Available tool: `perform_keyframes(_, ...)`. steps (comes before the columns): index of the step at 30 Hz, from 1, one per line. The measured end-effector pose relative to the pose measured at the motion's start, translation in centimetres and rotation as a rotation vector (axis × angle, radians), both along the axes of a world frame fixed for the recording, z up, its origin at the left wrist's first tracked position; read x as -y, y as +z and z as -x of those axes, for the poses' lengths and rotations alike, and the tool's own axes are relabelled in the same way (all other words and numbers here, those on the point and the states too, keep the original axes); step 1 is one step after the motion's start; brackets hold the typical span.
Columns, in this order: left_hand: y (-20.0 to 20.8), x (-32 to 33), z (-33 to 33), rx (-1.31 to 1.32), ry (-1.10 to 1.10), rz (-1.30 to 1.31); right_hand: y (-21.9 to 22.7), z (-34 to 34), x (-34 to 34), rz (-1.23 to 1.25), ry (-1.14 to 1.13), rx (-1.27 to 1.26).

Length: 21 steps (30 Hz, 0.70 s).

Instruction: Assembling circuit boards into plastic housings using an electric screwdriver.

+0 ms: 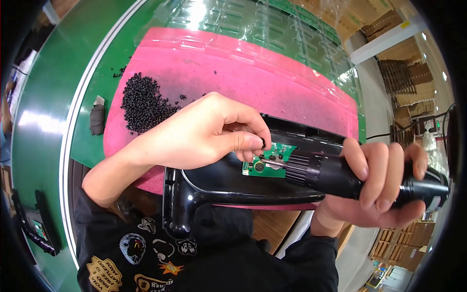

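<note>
While the left hand (204, 134) pinches a screw (263, 143) over the board (272, 158) at frame centre, the right hand (377, 182), fist closed on the driver (340, 175), should keep its tip square.

The black housing (228, 182) is showing as glossy moulded plastic, catching soft reflections. The green circuit board (266, 163) is looking matt, its small metal parts glinting. The electric screwdriver (350, 177) is appearing as matt black plastic with a ribbed collar. The pink mat (233, 73) is looking dull and slightly rough, while clear plastic trays (262, 24) are shining.
</note>
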<state>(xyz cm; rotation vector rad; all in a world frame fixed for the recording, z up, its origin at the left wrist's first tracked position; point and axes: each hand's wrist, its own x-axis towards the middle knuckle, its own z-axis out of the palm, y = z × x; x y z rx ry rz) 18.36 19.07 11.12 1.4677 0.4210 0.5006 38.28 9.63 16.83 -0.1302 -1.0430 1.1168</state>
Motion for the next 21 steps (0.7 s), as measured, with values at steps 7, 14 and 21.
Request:
perform_keyframes(7,0.4,0.1,0.0,-0.088,-0.038,-0.034,0.2,-0.3,1.1,-0.079,-0.154,0.114)
perform_keyframes(14,0.1,0.0,-0.1,-0.061,-0.019,-0.023,-0.3,-0.2,1.0,-0.078,-0.155,0.15)
perform_keyframes(21,-0.3,-0.1,-0.1,-0.107,-0.035,-0.095,-0.7,0.1,0.9,-0.083,-0.19,0.165)
